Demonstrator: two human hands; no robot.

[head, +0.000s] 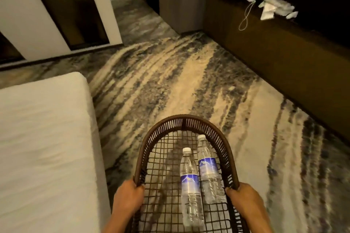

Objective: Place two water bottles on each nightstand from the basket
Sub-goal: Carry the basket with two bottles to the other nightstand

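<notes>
I carry a dark brown wicker basket [186, 120] with an open mesh bottom in front of me, above the carpet. Two clear water bottles with blue labels and white caps lie side by side in it: one [190, 187] nearer the middle, the other [208, 170] to its right and a little farther forward. My left hand [128, 197] is shut on the basket's left rim, and my right hand [244, 200] is shut on its right rim. No nightstand is in view.
The corner of a white bed [43, 147] fills the lower left. A patterned beige and grey carpet [170, 81] stretches ahead. A long dark wooden ledge [274, 47] runs along the right, with white packets and a cord [272, 6] on top. Wall panels stand at the back left.
</notes>
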